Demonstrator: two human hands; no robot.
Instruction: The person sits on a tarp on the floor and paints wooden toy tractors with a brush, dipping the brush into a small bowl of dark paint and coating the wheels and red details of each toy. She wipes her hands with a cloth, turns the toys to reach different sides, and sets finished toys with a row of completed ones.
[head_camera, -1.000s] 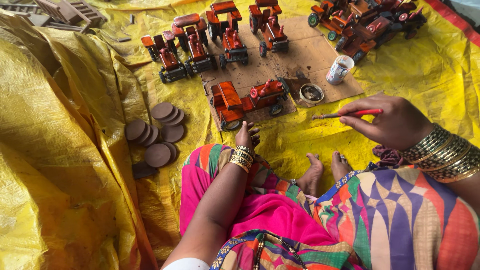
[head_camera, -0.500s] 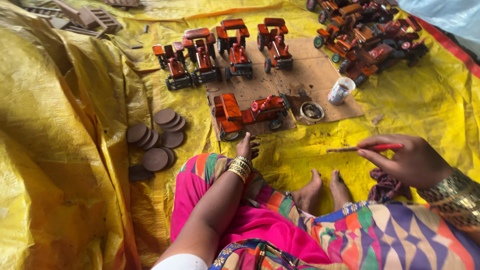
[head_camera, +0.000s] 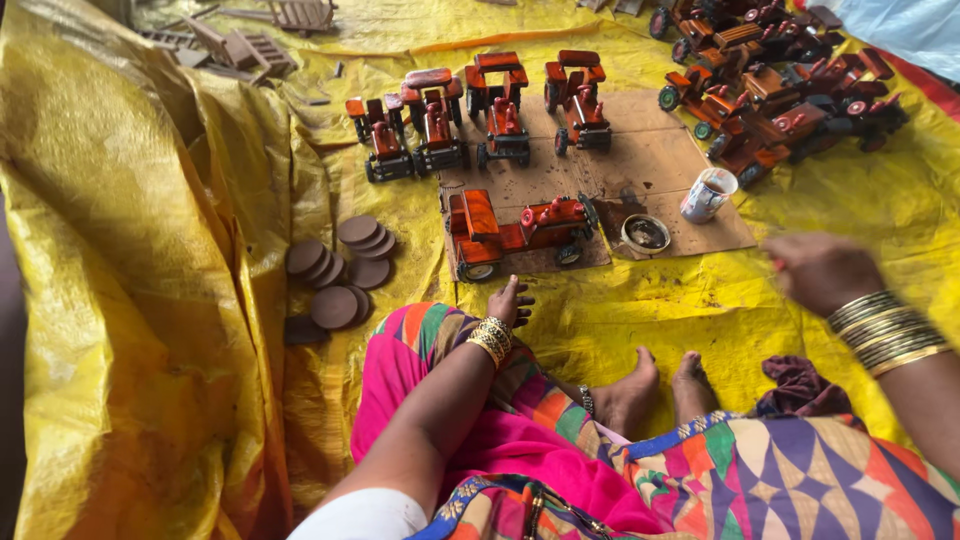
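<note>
My left hand rests with its fingers spread on the edge of my knee, holding nothing. It is just in front of a red-orange wooden toy tractor that stands on a piece of cardboard. My right hand is blurred and hovers over the yellow sheet to the right. Its fingers are curled, and a bit of the thin red brush shows at the fingertips. A small round lid of dark paint and a white cup sit on the cardboard between the tractor and my right hand.
Several more toy tractors stand in a row farther back, and a heap of them lies at the top right. Brown wooden discs lie on the left. Wooden parts are at the top left. My bare feet and a dark cloth are close by.
My right hand with the brush has moved up and left, closer to the cardboard. My left hand has stayed on my knee. The view has shifted slightly downward.
</note>
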